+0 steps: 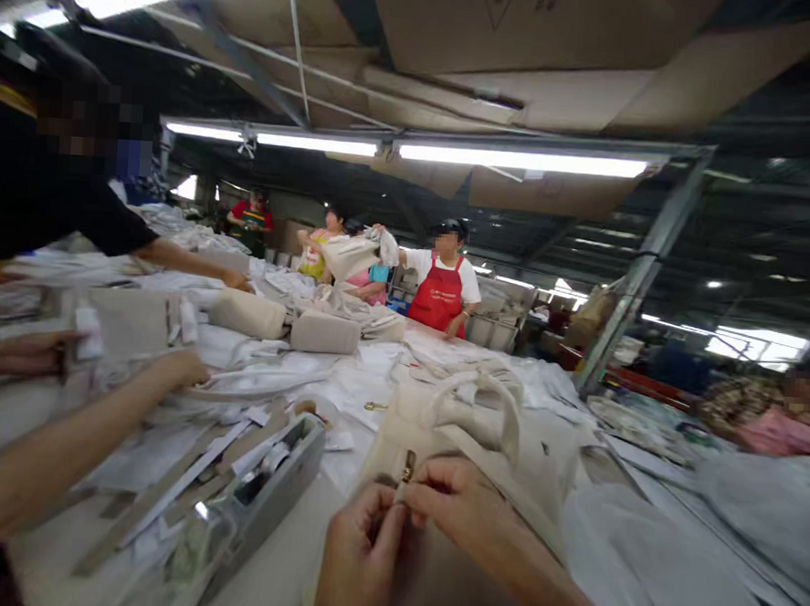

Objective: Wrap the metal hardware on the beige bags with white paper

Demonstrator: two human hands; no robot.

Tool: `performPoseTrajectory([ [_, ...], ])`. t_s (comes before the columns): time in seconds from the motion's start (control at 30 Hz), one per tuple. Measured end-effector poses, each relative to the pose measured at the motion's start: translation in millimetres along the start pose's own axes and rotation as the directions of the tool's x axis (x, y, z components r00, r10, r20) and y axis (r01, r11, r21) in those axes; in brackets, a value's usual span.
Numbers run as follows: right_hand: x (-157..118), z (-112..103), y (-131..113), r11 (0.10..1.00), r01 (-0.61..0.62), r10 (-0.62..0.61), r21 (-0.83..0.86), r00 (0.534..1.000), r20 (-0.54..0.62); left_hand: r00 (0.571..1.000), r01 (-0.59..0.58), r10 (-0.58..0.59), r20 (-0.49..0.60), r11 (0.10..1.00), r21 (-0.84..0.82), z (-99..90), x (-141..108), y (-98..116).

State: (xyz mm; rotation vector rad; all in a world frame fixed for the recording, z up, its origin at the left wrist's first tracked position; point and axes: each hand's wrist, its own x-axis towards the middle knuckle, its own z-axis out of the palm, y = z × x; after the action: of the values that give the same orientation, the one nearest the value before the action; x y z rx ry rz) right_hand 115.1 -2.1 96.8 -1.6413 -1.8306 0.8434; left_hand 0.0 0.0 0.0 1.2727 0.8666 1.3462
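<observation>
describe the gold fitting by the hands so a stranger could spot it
In the lower middle lies a cream bag with a looped handle. Over it, the left hand and right hand meet, the gold fitting just beyond their fingers. Another gold piece lies farther off, touched by neither hand.

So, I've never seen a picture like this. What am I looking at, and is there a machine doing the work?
No robot here, just a person's bare hands. There is one picture, from a camera worn on that person's head, looking forward and down. The left hand and right hand, low in the picture, pinch a pale strap with a gold clasp at its end. Just beyond lies a cream bag on the cluttered table. To the left is a grey holder. The arms reaching in at the left belong to somebody else.
</observation>
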Motion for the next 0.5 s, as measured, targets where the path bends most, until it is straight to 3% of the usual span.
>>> performPoseTrajectory([
  [0.27,8.5,4.4,4.6,0.99,-0.039,0.029,-0.138,0.997,-0.078,0.997,-0.042,0.05,-0.065,0.992,0.118,1.7,-7.1,1.1],
  [0.43,9.9,6.2,7.9,0.989,-0.037,0.023,-0.143,0.994,-0.103,0.958,-0.143,0.207,-0.198,0.944,0.298,0.8,-13.2,1.3],
  [0.5,10.5,6.0,9.6,0.989,-0.033,0.017,-0.147,0.994,-0.109,0.946,-0.215,0.283,-0.156,0.912,0.349,-2.1,-13.5,0.2],
])
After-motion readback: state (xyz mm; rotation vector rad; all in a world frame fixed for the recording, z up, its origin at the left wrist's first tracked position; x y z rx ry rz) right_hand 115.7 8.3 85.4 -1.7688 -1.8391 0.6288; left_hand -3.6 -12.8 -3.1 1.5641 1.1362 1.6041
